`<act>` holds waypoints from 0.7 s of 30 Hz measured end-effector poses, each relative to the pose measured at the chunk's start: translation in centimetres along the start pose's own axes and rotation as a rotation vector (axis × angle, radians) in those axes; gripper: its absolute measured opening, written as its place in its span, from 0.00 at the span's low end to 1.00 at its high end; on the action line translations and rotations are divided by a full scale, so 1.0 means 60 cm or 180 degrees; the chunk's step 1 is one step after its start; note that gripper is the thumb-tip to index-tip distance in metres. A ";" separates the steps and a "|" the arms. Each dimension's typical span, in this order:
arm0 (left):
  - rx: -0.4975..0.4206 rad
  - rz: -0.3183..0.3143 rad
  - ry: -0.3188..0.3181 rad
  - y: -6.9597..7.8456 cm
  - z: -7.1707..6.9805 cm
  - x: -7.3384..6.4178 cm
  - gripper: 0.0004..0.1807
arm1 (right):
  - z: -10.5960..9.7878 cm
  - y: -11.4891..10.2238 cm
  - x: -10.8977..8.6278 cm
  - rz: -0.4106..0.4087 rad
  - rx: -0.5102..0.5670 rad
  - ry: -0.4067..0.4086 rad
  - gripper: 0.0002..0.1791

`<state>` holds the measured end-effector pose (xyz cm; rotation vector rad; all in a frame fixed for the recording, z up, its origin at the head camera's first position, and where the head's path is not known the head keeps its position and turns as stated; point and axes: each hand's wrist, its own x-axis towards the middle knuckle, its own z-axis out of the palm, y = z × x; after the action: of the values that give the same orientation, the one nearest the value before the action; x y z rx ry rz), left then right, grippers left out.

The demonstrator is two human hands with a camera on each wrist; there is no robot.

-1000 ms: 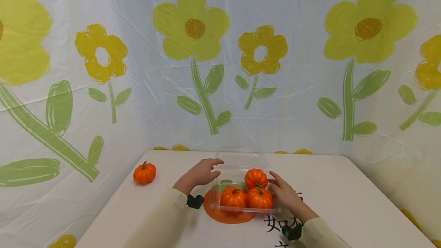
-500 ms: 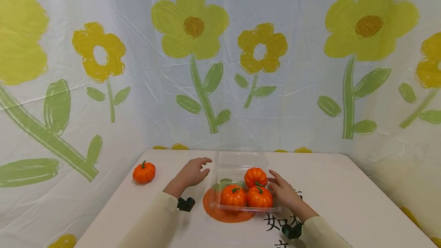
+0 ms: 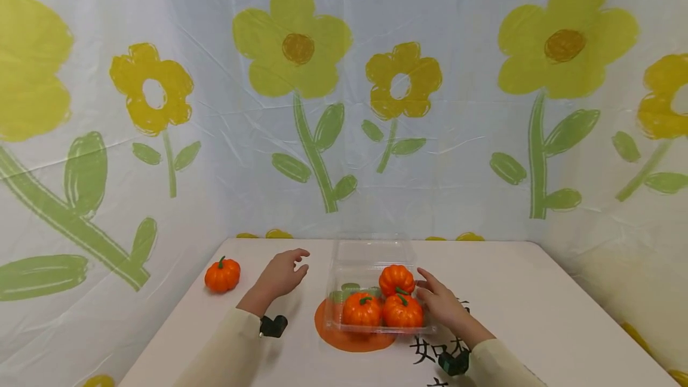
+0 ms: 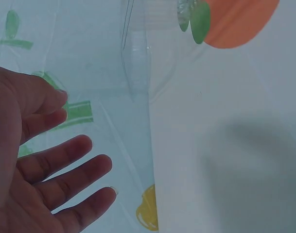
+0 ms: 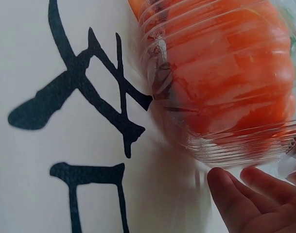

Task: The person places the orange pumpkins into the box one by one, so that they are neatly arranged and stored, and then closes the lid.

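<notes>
Container (image 3: 376, 329): just beside right fingers (image 5: 225, 189) | lone pumpkin (image 3: 222, 275): apart from left fingers (image 4: 72, 149)

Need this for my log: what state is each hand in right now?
Left hand: open, holding nothing.
Right hand: open, beside the clear rectangular plastic container, contact unclear.

Clear plastic clamshell box (image 3: 378, 330) on table (image 3: 500, 291), lid (image 3: 373, 251) open on far side. Three glossy orange pumpkins inside: near-left pumpkin (image 3: 362, 312) and near-right pumpkin (image 3: 403, 314) side by side, green stems up; far-right pumpkin (image 3: 396, 279) tipped, stem toward near side. Fourth pumpkin (image 3: 222, 276) upright at far left, well apart from box. Left hand (image 3: 280, 273) between fourth pumpkin and box; right hand (image 3: 439, 302) at box's right wall.
</notes>
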<state>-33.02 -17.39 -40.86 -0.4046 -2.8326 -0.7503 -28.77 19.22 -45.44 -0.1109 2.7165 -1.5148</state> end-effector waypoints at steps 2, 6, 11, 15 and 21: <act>0.0015 -0.0034 0.0011 -0.005 -0.002 -0.001 0.18 | 0.000 0.000 0.000 0.0023 0.0003 0.0006 0.32; 0.0096 -0.0123 0.0081 -0.016 -0.007 -0.004 0.18 | -0.001 -0.002 -0.002 0.0010 -0.0016 -0.0008 0.32; 0.0144 -0.0175 0.0232 -0.033 -0.014 -0.008 0.17 | -0.002 -0.001 0.000 -0.0008 -0.0034 -0.0004 0.32; 0.0209 -0.0230 0.0318 -0.045 -0.020 -0.014 0.17 | -0.001 0.004 0.002 -0.0016 -0.0020 0.0002 0.32; 0.0253 -0.0363 0.0420 -0.062 -0.035 -0.023 0.18 | 0.000 0.007 0.003 -0.0017 0.0020 -0.0001 0.32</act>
<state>-32.65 -21.87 -41.07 -0.1758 -2.7683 -0.6563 -28.95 19.42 -45.80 -0.1184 2.7131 -1.5245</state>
